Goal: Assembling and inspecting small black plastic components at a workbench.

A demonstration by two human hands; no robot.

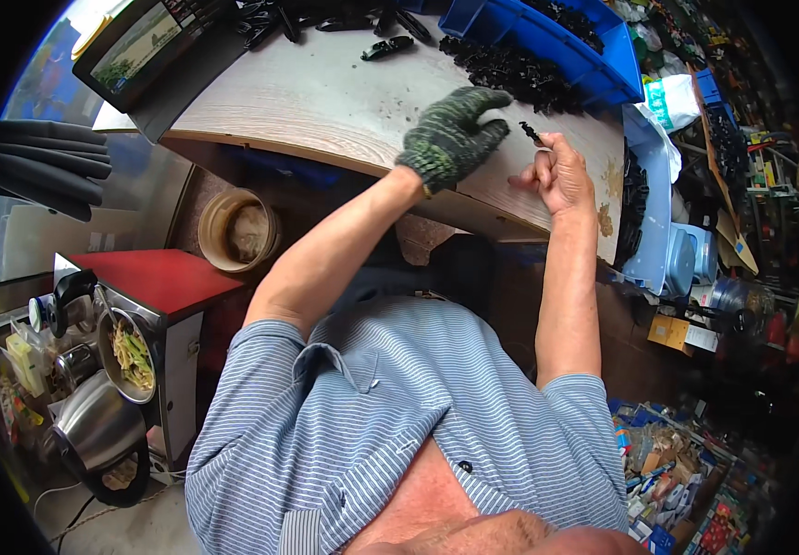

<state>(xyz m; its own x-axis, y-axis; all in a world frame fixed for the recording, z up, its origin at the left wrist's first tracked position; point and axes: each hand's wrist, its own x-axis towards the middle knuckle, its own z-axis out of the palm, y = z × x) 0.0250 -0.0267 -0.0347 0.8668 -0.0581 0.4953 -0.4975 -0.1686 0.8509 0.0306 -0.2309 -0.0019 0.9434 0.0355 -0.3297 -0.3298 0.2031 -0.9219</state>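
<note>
My left hand (453, 137), in a dark green and black patterned knit glove, hovers over the pale wood-grain table (316, 97). Its fingers point right and are apart, with nothing seen between them. Just to its right, my bare right hand (561, 176) pinches a small black jagged part (531, 133) between thumb and forefinger, its other fingers curled. Beyond both hands lies a heap of similar black parts (510, 74), against a blue plastic bin (617, 60). Farther left on the table sits a glossy black elongated piece (387, 48).
More black pieces (265, 23) lie at the table's far edge, beside a screen (136, 51) at left. A light blue crate (644, 222) adjoins the table's right side. Below left stand a bucket (219, 222), a red-topped cabinet (154, 277), a bowl of food (131, 356) and a metal kettle (108, 421).
</note>
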